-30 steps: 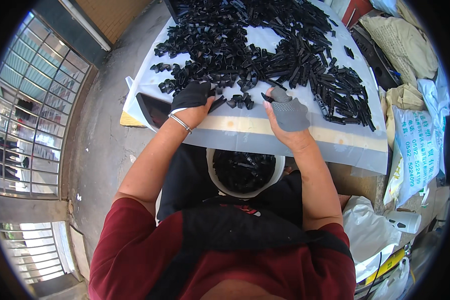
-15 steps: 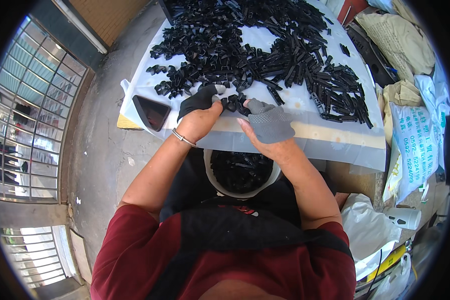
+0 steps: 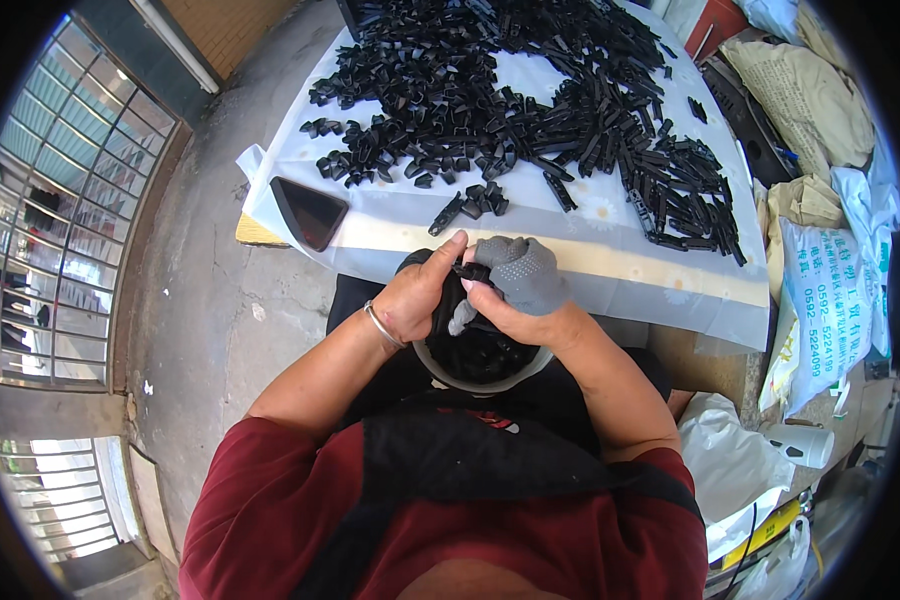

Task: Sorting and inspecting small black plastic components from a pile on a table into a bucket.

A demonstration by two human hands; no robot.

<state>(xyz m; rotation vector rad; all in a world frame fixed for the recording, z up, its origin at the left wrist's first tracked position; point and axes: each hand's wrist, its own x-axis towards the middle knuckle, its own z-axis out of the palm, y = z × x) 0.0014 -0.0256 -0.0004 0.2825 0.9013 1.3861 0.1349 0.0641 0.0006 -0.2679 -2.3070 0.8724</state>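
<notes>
My two hands meet over a pale bucket that is filled with small black plastic parts. My left hand, in a black glove with bare thumb and grey fingertips, curls its fingers round a black plastic part. That same part is pinched by my right hand, which wears a grey dotted glove with the thumb bare. Fingers hide much of it. On the table's near side lies a small group of black clips beside one longer black piece.
The table has a white cover and bears a big spread of black clips and long black strips. A phone lies at its left corner. Printed sacks and a white plastic bag crowd the right side.
Both hands have drawn back from the table's near edge to above the bucket, with a black plastic part between them. A few clips and one longer piece now show on the cover there.
</notes>
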